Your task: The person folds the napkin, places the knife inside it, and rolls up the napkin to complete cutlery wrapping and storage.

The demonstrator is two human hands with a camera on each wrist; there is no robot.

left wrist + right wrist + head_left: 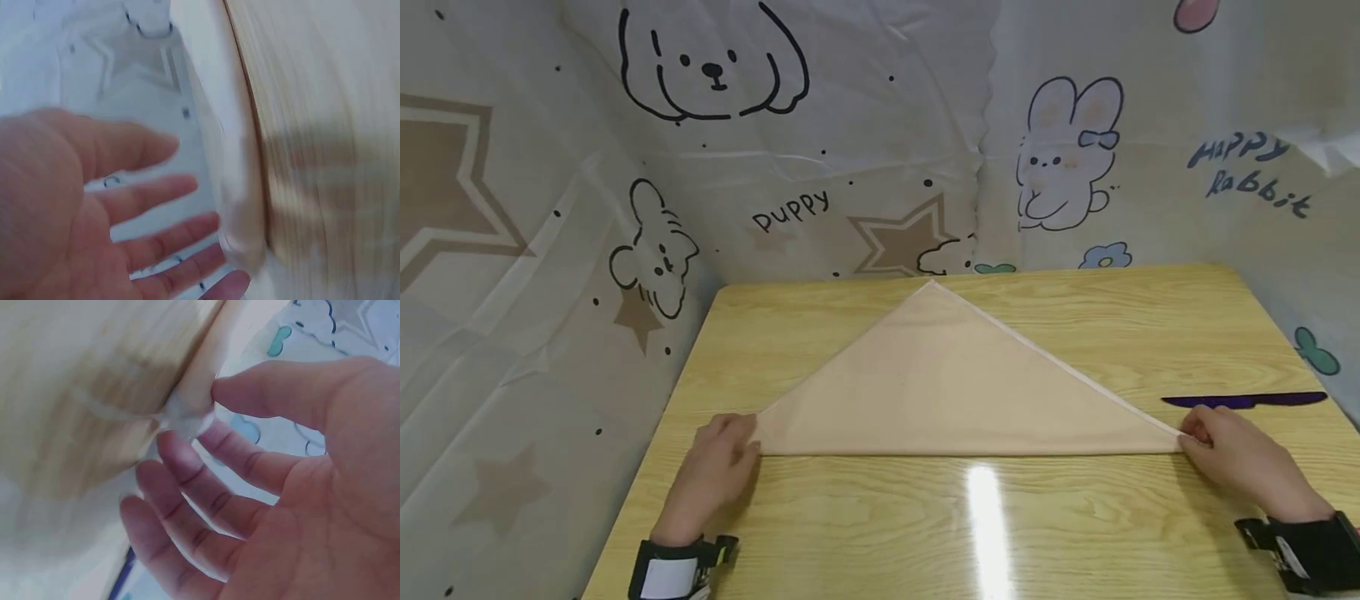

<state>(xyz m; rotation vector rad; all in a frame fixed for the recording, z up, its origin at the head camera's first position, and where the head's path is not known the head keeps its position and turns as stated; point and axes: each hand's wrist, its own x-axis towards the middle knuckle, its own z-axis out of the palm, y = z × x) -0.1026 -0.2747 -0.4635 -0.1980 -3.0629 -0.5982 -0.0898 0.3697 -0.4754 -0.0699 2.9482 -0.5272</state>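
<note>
A pale peach cloth (947, 383) lies on the table, folded into a triangle with its long folded edge towards me and its point at the far edge. At the left corner is my left hand (718, 467); the left wrist view shows its fingers (165, 240) spread and straight, with the fingertips right at the cloth's rounded end (240, 244). My right hand (1243, 458) is at the opposite corner, fingers bent. Its thumb and index finger pinch the corner of the cloth (200, 384) in the right wrist view.
A dark purple knife (1247, 400) lies just beyond my right hand. The wood-grain table (865, 533) carries a bright light reflection near its front. Printed sheeting (865, 108) with cartoon animals hangs behind and along the left side.
</note>
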